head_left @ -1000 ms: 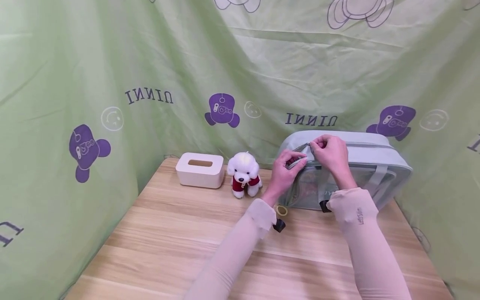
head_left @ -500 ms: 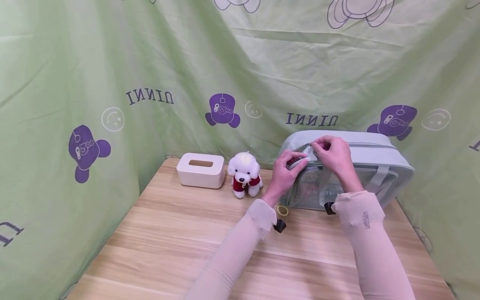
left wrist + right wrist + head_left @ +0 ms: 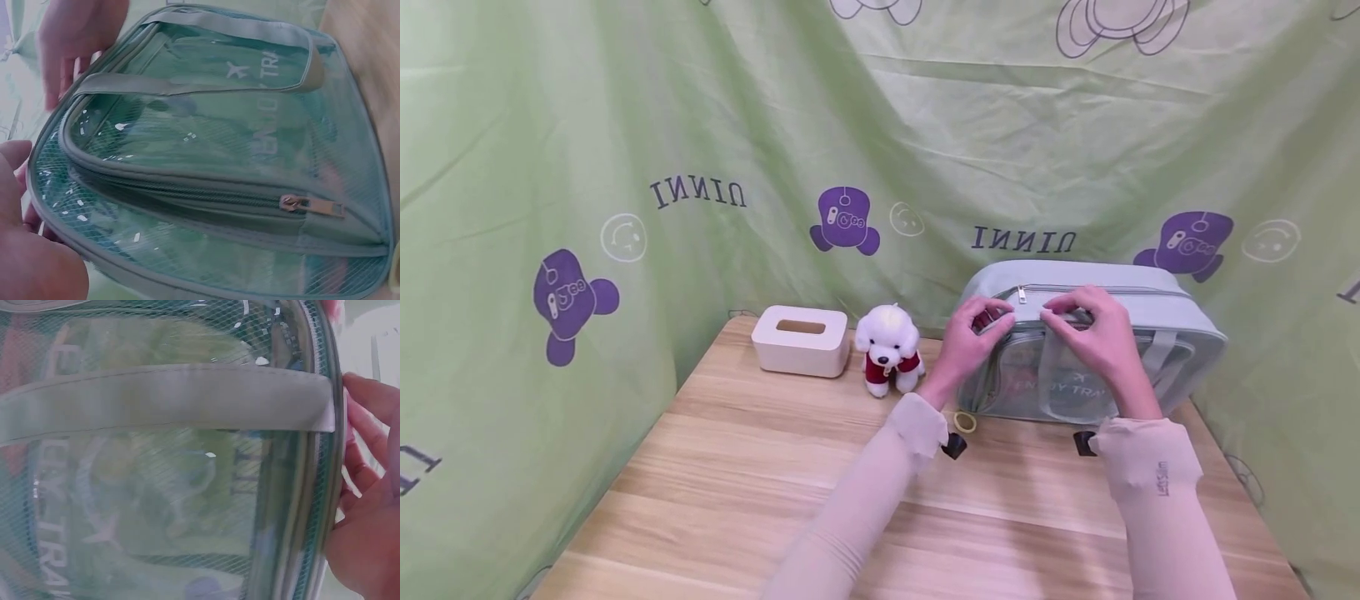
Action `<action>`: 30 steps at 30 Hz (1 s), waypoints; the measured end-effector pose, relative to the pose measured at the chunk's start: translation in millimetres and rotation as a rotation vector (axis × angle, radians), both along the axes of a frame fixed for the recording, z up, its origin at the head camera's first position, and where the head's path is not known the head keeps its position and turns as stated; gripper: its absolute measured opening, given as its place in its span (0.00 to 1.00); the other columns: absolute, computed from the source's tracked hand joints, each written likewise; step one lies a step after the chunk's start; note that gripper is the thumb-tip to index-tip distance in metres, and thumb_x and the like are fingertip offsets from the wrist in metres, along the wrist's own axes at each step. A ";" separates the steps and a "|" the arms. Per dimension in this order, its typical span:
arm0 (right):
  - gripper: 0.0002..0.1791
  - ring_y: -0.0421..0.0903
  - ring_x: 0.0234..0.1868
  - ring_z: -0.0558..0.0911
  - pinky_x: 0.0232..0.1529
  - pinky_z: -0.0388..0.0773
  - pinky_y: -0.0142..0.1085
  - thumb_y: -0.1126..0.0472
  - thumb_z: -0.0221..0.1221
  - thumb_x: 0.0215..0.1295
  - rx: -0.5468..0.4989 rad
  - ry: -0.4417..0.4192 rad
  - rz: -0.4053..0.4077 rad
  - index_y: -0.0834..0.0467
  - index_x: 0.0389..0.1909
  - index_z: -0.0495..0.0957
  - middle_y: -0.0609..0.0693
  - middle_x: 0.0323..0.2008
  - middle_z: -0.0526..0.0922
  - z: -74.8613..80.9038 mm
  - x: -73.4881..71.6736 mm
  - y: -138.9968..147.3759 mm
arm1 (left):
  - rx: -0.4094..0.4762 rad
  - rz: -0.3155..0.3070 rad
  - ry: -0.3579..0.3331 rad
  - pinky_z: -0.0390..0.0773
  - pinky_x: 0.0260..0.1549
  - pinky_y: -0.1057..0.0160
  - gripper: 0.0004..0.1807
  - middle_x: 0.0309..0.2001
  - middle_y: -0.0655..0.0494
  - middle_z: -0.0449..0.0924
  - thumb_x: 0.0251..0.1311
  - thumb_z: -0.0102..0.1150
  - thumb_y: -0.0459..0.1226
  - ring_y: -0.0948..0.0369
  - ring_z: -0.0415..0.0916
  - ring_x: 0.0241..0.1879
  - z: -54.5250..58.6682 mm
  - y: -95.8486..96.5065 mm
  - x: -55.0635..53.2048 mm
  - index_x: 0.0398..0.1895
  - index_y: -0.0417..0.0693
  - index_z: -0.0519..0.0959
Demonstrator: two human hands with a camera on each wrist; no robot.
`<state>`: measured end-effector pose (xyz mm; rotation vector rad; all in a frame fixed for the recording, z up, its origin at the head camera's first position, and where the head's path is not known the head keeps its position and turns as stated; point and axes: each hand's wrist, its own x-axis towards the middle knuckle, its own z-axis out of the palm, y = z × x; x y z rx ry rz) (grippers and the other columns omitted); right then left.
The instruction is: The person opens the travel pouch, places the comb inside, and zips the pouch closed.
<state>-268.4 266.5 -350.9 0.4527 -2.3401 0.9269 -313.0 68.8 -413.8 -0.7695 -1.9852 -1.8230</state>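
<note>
A pale green see-through travel bag [image 3: 1022, 379] with white lettering and strap handles stands at the right of the table in the head view. My left hand [image 3: 964, 346] pinches its upper left front edge between thumb and fingers. Farther right, my right hand [image 3: 1101, 337] pinches the same top front edge, thumb in front and fingers behind. Between the two, the metal zipper pull [image 3: 1021, 294] lies on the bag's top, untouched. A second zipper pull [image 3: 312, 205], on the front pocket, shows in the left wrist view. The bag's inside is mostly blurred.
A white plush dog [image 3: 887, 346] in a red top sits left of the bag. Beside it is a white tissue box [image 3: 800, 346]. A small yellow ring [image 3: 964, 422] lies at the bag's lower left corner. Green printed curtain [image 3: 760, 125] hangs behind the wooden table [image 3: 715, 483].
My right hand has let go of the top zipper pull and moved right and slightly down to the bag's front edge. My left hand has stayed at the left edge.
</note>
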 end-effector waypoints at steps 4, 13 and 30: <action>0.08 0.27 0.45 0.71 0.54 0.63 0.27 0.64 0.73 0.60 -0.016 0.024 -0.004 0.61 0.39 0.88 0.58 0.39 0.86 -6.2 0.4 2.8 | -0.053 0.003 -0.007 0.74 0.34 0.75 0.10 0.37 0.53 0.78 0.68 0.66 0.37 0.71 0.70 0.32 8.9 -1.6 -3.4 0.49 0.45 0.85; 0.07 0.25 0.44 0.70 0.54 0.61 0.26 0.67 0.74 0.57 -0.042 0.079 0.002 0.61 0.36 0.88 0.57 0.36 0.86 -11.3 -2.9 3.5 | -0.122 0.195 -0.086 0.73 0.37 0.75 0.10 0.37 0.57 0.78 0.64 0.70 0.43 0.69 0.72 0.35 35.4 8.3 -12.5 0.44 0.50 0.85; 0.08 0.26 0.45 0.71 0.56 0.60 0.29 0.66 0.75 0.57 -0.073 0.081 -0.006 0.59 0.38 0.89 0.57 0.38 0.87 -16.9 -3.2 1.1 | -0.232 0.289 -0.274 0.74 0.36 0.73 0.14 0.32 0.64 0.83 0.54 0.76 0.42 0.70 0.77 0.33 47.7 24.4 -20.6 0.44 0.54 0.85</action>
